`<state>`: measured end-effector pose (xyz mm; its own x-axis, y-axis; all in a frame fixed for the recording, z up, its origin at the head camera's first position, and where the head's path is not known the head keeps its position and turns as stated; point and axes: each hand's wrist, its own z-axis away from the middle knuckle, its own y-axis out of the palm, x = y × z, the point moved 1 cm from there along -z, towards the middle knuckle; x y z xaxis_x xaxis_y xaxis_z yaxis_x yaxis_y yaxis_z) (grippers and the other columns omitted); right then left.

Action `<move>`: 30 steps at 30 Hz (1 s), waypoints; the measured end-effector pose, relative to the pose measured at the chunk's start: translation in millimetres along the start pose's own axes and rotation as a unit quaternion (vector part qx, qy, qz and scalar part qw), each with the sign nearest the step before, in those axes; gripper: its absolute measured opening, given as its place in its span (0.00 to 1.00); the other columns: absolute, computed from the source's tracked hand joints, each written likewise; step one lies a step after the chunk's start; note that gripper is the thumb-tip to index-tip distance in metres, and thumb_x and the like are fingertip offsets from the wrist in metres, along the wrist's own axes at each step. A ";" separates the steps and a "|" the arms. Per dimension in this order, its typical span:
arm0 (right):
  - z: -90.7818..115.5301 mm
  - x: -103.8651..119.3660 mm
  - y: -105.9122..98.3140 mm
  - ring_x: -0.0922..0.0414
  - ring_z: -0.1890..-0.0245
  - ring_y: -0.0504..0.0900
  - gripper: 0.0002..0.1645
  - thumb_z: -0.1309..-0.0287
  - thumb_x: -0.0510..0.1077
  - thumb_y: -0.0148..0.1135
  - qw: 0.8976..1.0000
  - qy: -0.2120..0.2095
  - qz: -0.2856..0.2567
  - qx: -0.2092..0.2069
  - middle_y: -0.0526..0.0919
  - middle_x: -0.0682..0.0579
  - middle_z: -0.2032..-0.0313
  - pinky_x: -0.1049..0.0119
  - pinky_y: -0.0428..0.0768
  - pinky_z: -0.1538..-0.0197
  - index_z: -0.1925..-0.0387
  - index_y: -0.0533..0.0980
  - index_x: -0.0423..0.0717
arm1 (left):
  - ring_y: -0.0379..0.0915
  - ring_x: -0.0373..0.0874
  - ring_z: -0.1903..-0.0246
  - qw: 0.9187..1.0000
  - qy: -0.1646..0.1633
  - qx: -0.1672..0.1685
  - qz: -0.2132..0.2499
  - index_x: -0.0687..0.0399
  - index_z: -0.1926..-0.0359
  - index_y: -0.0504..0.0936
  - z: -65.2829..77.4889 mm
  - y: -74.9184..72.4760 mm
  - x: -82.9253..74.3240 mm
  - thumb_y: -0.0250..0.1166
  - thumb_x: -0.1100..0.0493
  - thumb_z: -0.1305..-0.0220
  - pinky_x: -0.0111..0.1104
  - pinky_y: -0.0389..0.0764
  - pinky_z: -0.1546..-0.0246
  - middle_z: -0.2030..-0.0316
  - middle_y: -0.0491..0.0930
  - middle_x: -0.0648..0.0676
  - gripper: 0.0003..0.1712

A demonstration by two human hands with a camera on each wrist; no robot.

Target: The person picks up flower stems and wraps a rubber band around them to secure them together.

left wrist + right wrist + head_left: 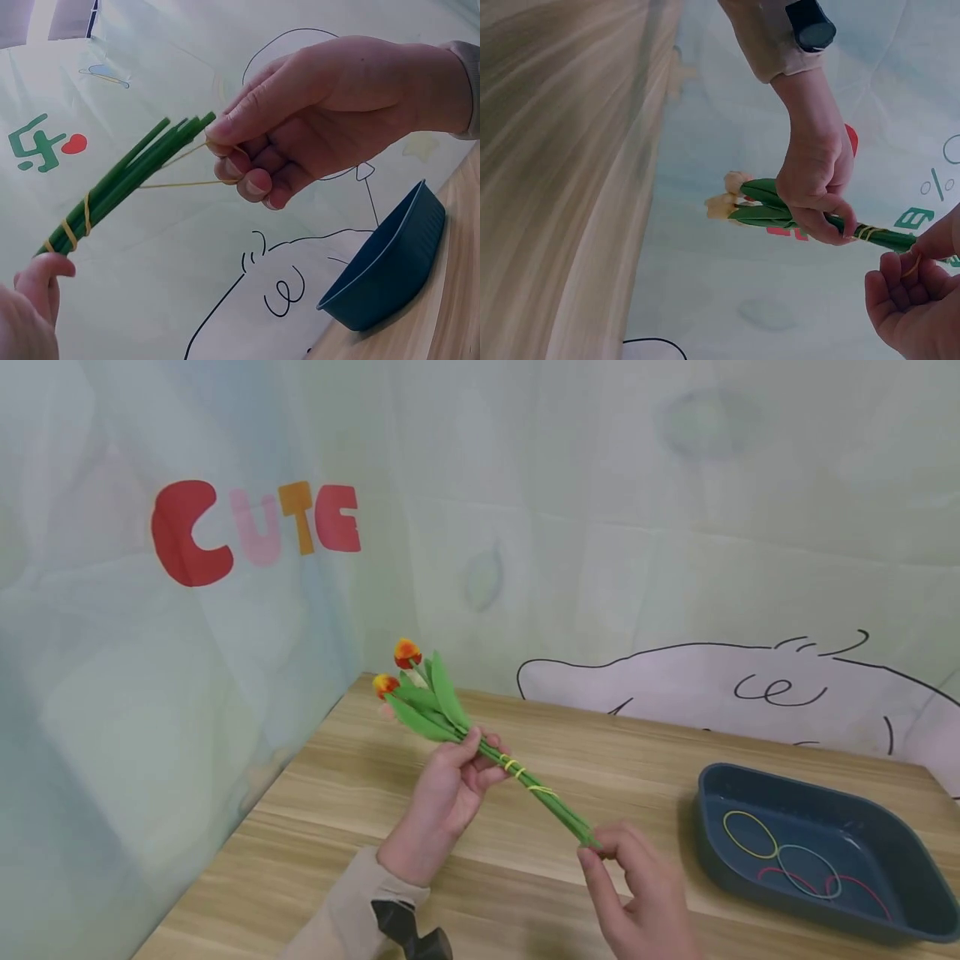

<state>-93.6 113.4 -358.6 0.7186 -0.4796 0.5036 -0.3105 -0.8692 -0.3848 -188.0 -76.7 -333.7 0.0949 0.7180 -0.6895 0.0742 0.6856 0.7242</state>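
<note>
My left hand [450,785] grips a bunch of tulips [431,702] by the green stems, just below the leaves. Orange-yellow blossoms point to the back left, and pale ones show in the right wrist view. A yellow rubber band [69,234] is wound round the stems in several turns below that hand. From the stems, a loop of it runs out to my right hand [300,112], whose thumb and fingers pinch it near the cut stem ends [176,139]. In the head view the right hand [637,893] overlaps those ends. Both hands hold the bunch tilted above the wooden table [330,802].
To the right stands a dark blue tray [806,785] with yellow, teal and red rubber bands [810,870] lying in it. Printed cloth walls [600,568] border the table at the back and left. A black device [408,931] is strapped to the left wrist.
</note>
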 end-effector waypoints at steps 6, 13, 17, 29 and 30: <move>4.1 4.0 4.4 0.65 0.69 0.76 0.21 0.57 0.20 0.66 0.999 0.042 0.016 -0.012 0.78 0.61 0.70 0.83 0.77 0.61 0.70 0.76 0.48 | 0.82 0.40 0.74 0.999 0.020 -0.040 0.002 0.65 0.63 0.65 -0.1 0.5 -0.5 0.40 0.66 0.24 0.28 0.87 0.68 0.76 0.78 0.53 0.10; 8.8 -0.3 9.9 0.64 0.69 0.77 0.14 0.50 0.26 0.67 1.000 0.014 0.009 -0.013 0.79 0.57 0.69 0.81 0.78 0.62 0.69 0.77 0.46 | 0.83 0.40 0.76 0.997 0.043 -0.058 -0.030 0.65 0.69 0.70 -0.1 1.2 -2.0 0.41 0.66 0.24 0.27 0.87 0.70 0.79 0.80 0.54 0.16; 9.3 0.6 10.7 0.64 0.69 0.77 0.14 0.51 0.26 0.68 1.000 0.009 0.016 -0.012 0.79 0.57 0.69 0.80 0.78 0.63 0.69 0.77 0.46 | 0.83 0.39 0.77 0.995 0.062 -0.059 -0.043 0.62 0.74 0.74 0.3 0.8 -2.7 0.43 0.66 0.24 0.26 0.87 0.71 0.80 0.81 0.54 0.20; 7.1 17.5 6.3 0.69 0.71 0.74 0.19 0.56 0.24 0.70 0.992 0.097 0.081 0.014 0.76 0.65 0.69 0.78 0.80 0.67 0.71 0.77 0.49 | 0.82 0.42 0.76 0.984 0.142 -0.055 -0.090 0.62 0.75 0.76 7.8 4.5 -5.3 0.47 0.66 0.26 0.28 0.87 0.75 0.80 0.80 0.54 0.19; 7.1 17.7 6.3 0.69 0.71 0.75 0.19 0.56 0.24 0.70 0.992 0.095 0.082 0.013 0.76 0.65 0.69 0.79 0.80 0.67 0.71 0.77 0.50 | 0.82 0.42 0.76 0.983 0.150 -0.056 -0.091 0.62 0.75 0.76 8.6 4.9 -5.6 0.48 0.66 0.26 0.28 0.87 0.76 0.80 0.81 0.54 0.18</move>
<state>-78.5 100.3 -357.6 0.5288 -0.6310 0.5676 -0.3965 -0.7750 -0.4922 -179.6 -78.4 -326.2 -0.2078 0.5740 -0.7921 -0.0475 0.8029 0.5943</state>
